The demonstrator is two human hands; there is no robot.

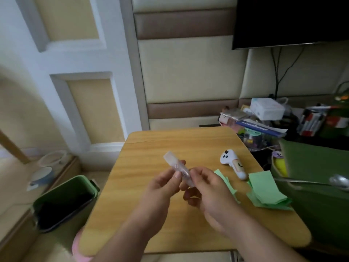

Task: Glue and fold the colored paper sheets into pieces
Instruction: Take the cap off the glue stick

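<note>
Your left hand (162,183) and right hand (204,188) are raised together above the middle of the wooden table (151,148). Between them you hold a translucent glue stick (177,168), tilted so its capped end points up and to the far left.

Grip state:
- Left hand: fingers curled, thumb and fingertips pinching the lower body of the glue stick from the left.
- Right hand: fingers curled round the lower end of the glue stick from the right. The exact contact of the lower fingers is hidden behind the hand.

Task material:
- A stack of green paper sheets (264,190) lies flat on the table at the right, near the right edge, with the sheets loosely fanned.
- More green paper pieces (225,181) lie just right of your right hand, partly hidden by it.
- Neither hand touches any paper.

Other items:
- A white handheld device with black dots (234,163) lies on the table just beyond the green sheets.
- A green bin with a dark liner (66,201) stands on the floor to the left of the table.
- A green cloth-covered surface (311,167) at the right carries a metal spoon (336,181).
- A cluttered shelf of boxes and books (264,118) sits at the far right, below a dark screen (290,19).
</note>
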